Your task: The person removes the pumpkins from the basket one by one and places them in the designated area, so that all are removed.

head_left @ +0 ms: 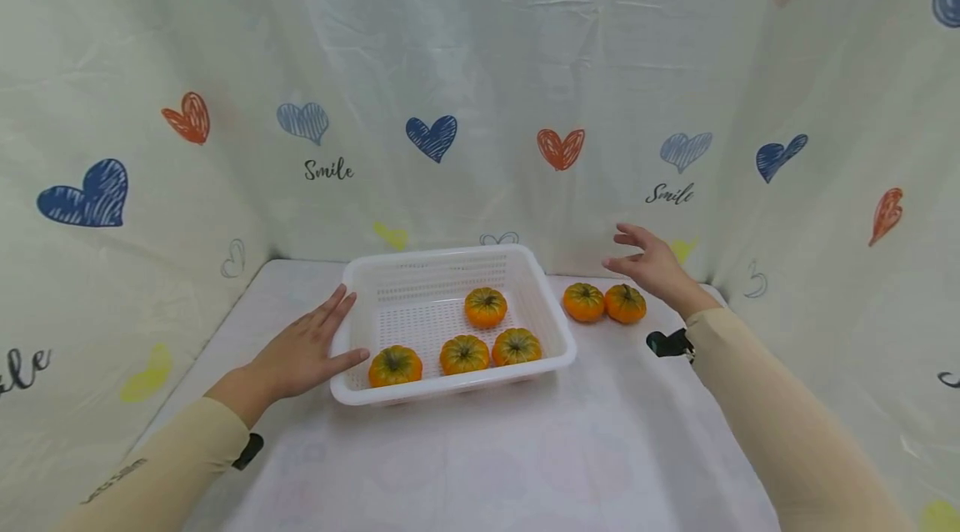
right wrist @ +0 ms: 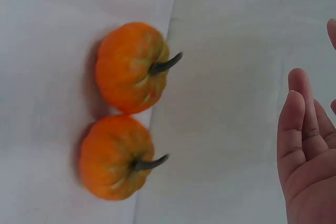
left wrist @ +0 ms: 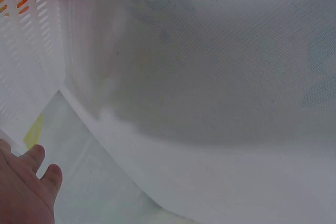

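A white plastic basket [head_left: 450,386] on the table holds several small orange pumpkins, three along its near side and one pumpkin [head_left: 485,308] farther back. My left hand [head_left: 303,348] rests on the basket's left rim, fingers extended; part of this hand [left wrist: 26,190] shows in the left wrist view. To the right of the basket, two pumpkins sit side by side, a left one [head_left: 583,302] and a right one [head_left: 626,303]. My right hand [head_left: 651,265] is raised just above and behind them, fingers loosely spread, holding nothing. In the right wrist view the hand [right wrist: 312,156] is apart from both pumpkins.
A white cloth covers the table [head_left: 525,457]. Behind it and at both sides hangs a pale curtain [head_left: 495,198] printed with hearts and the word Smile, close to the table's back edge.
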Demonstrator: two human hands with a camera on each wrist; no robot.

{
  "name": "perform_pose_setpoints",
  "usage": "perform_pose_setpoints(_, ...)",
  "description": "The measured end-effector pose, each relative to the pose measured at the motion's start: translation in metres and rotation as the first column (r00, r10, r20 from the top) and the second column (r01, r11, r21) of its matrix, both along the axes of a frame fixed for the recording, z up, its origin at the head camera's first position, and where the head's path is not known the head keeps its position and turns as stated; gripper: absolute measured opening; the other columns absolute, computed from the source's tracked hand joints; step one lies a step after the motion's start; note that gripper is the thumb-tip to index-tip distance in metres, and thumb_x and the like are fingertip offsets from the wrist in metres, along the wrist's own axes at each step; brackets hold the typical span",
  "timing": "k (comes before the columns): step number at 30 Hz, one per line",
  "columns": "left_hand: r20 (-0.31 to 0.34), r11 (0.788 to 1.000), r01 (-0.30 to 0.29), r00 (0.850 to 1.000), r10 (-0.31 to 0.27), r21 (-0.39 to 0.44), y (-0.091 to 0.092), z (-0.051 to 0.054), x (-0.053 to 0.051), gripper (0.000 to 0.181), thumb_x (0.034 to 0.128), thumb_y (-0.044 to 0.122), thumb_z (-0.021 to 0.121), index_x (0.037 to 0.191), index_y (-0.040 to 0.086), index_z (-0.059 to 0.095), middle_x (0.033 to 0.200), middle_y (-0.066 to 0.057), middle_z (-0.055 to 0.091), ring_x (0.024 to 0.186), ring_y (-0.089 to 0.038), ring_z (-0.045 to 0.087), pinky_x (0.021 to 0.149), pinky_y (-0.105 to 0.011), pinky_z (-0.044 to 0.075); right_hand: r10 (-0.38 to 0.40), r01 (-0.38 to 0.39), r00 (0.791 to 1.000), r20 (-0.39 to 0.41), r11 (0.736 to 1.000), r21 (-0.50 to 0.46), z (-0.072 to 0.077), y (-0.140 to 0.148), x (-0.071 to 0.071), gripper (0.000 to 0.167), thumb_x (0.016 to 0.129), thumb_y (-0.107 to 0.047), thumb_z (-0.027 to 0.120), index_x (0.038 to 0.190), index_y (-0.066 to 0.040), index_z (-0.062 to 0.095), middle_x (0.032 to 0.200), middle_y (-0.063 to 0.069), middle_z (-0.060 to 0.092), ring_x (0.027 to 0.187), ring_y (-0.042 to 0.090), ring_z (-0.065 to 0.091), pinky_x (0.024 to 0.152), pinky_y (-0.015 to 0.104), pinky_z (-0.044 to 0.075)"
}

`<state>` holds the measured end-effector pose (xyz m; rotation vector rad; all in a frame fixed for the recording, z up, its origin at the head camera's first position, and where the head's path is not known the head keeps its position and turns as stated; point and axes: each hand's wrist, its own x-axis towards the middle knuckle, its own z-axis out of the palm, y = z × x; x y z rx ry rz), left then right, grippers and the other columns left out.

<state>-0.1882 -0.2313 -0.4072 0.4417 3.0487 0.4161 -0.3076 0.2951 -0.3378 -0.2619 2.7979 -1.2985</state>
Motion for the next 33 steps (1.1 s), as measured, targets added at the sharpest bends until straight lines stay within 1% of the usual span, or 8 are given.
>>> perform_pose_setpoints(5,-0.011,1.0,-0.005,1.0,0.005,0.009,-0.001,-0.002,0.0,0.098,0.0932,0.065,0.053,0.16,0.006,0.011,0.165,-0.018,0.004,0.143,-0.047,0.023,0.113,-0.064,0.021,0.126,-0.126,0.992,-0.018,0.992,0.012,0.021,-0.051,-0.011,0.08,0.094,-0.025,0.072,0.158,-0.012,0.027,0.152,0.017,0.041,0.123,0.039,0.054,0.099,0.053,0.048)
perform_pose_setpoints(8,-0.013,1.0,-0.005,1.0,0.005,0.01,-0.002,-0.001,0.001,0.099,0.0928,0.067,0.051,0.16,0.005,0.012,0.165,-0.018,0.005,0.144,-0.046,0.022,0.113,-0.064,0.021,0.191,-0.191,0.982,0.003,0.982,0.005,0.025,-0.084,-0.014,0.078,0.093,-0.023,0.073,0.157,-0.012,0.029,0.151,0.017,0.042,0.122,0.037,0.055,0.098,0.051,0.049)
perform_pose_setpoints(11,-0.007,1.0,-0.002,1.0,0.002,0.005,-0.002,0.001,0.002,0.1,0.0928,0.07,0.048,0.16,0.005,0.011,0.165,-0.018,0.004,0.145,-0.045,0.021,0.113,-0.063,0.021,0.243,-0.243,0.969,0.038,0.97,-0.008,0.024,-0.112,-0.017,0.077,0.093,-0.022,0.073,0.157,-0.013,0.03,0.151,0.016,0.042,0.122,0.036,0.055,0.099,0.052,0.048)
perform_pose_setpoints(16,0.001,1.0,0.001,1.0,-0.001,0.0,-0.003,-0.002,-0.001,0.102,0.0924,0.072,0.045,0.16,0.005,0.01,0.166,-0.017,0.002,0.146,-0.043,0.019,0.114,-0.062,0.019,0.261,-0.261,0.961,0.093,0.965,-0.004,0.006,-0.148,-0.026,0.078,0.091,-0.026,0.076,0.156,-0.015,0.033,0.149,0.011,0.046,0.126,0.035,0.052,0.101,0.053,0.046)
perform_pose_setpoints(19,0.001,1.0,-0.001,1.0,0.001,-0.003,-0.004,-0.007,-0.004,0.102,0.0921,0.072,0.046,0.16,0.005,0.01,0.166,-0.017,0.002,0.146,-0.043,0.019,0.114,-0.062,0.019,0.252,-0.255,0.96,0.124,0.967,0.007,-0.008,-0.16,-0.031,0.078,0.09,-0.028,0.076,0.155,-0.015,0.035,0.147,0.01,0.048,0.128,0.034,0.051,0.102,0.052,0.045)
perform_pose_setpoints(21,-0.004,1.0,-0.002,1.0,0.002,0.001,-0.003,-0.007,-0.004,0.1,0.0927,0.069,0.049,0.16,0.005,0.011,0.166,-0.017,0.003,0.146,-0.044,0.02,0.114,-0.063,0.019,0.251,-0.255,0.958,0.14,0.967,0.013,-0.018,-0.165,-0.032,0.077,0.09,-0.028,0.076,0.155,-0.015,0.037,0.146,0.01,0.05,0.128,0.033,0.05,0.103,0.052,0.045)
perform_pose_setpoints(28,-0.017,1.0,-0.005,1.0,0.005,0.006,0.001,-0.002,0.0,0.099,0.0926,0.068,0.05,0.159,0.004,0.014,0.165,-0.018,0.005,0.145,-0.044,0.021,0.114,-0.063,0.021,0.276,-0.291,0.941,0.196,0.956,0.049,-0.044,-0.175,-0.032,0.072,0.092,-0.023,0.074,0.153,-0.012,0.038,0.145,0.016,0.049,0.129,0.033,0.05,0.103,0.048,0.046)
perform_pose_setpoints(33,-0.012,1.0,-0.011,1.0,0.011,-0.004,0.002,0.001,0.002,0.098,0.0928,0.066,0.051,0.159,0.004,0.014,0.165,-0.018,0.006,0.146,-0.044,0.021,0.114,-0.063,0.021,0.295,-0.322,0.93,0.219,0.942,0.098,-0.054,-0.18,-0.029,0.072,0.091,-0.022,0.074,0.152,-0.007,0.039,0.146,0.019,0.047,0.132,0.036,0.047,0.103,0.045,0.046)
